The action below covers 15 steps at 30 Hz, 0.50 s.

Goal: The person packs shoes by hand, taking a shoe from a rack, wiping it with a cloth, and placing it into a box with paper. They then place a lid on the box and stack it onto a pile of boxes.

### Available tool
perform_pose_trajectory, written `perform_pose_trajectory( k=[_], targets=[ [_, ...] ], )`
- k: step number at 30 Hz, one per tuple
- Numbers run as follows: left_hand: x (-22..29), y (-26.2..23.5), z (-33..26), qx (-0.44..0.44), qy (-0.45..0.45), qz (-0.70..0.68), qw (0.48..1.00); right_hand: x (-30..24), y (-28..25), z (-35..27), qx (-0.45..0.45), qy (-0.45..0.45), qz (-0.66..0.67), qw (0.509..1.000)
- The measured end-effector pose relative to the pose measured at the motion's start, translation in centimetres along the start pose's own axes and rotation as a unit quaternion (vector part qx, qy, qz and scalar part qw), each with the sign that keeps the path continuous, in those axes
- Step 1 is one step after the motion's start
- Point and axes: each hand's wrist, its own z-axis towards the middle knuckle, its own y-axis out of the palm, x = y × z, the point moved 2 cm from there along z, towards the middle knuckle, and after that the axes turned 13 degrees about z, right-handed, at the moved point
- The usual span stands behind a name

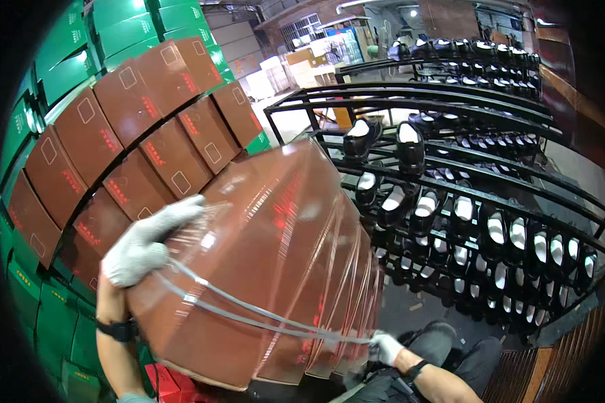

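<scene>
My left hand (140,250), in a white glove, presses on the upper left edge of a bundle of brown shoeboxes (238,269). Its fingers stretch over the box and its thumb sits apart, close to a grey strap (252,314). Shiny clear film covers the bundle, which leans in front of me. Two runs of the strap cross its near side and meet at my right hand (385,349). That gloved hand is closed round them at the bundle's lower right. What lies behind the bundle's left edge is hidden.
Brown boxes (124,101) are stacked in curving rows at the left, with green boxes (124,30) behind and below. On the right, black metal racks (444,176) carry many black shoes (410,144). Something red (175,384) lies beneath the bundle.
</scene>
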Motion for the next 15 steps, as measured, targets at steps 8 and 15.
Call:
perform_pose_trajectory(
  k=[8,15],
  targets=[
    [-11.7,37.4,-0.7,-0.103,-0.005,0.337,0.936,-4.4,14.0,-12.5,0.065,-0.506,-0.278,0.814],
    [-10.7,41.4,1.5,-0.033,-0.01,0.28,0.959,-7.4,24.1,-8.4,-0.005,-0.424,-0.696,0.579]
  ],
)
